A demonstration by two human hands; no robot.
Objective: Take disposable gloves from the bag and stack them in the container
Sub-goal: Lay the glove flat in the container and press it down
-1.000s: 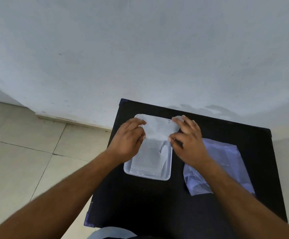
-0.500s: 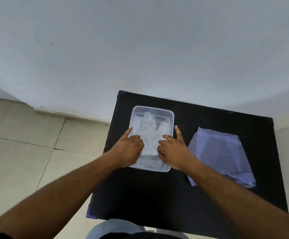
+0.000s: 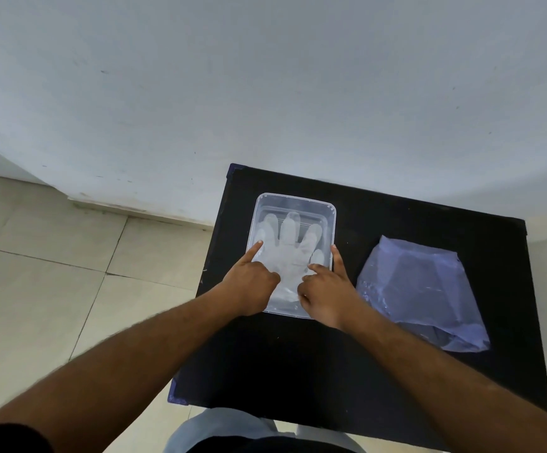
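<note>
a clear rectangular plastic container (image 3: 293,204) sits near the far left corner of a black bench (image 3: 396,371). inside lies a translucent white disposable glove (image 3: 290,250), flat, digits spread toward the wall. the left hand (image 3: 252,286) and right hand (image 3: 326,294) press on its cuff end, fingers mostly curled, gripping nothing. a crumpled pale blue plastic bag (image 3: 422,289) lies near the bench's right edge.
</note>
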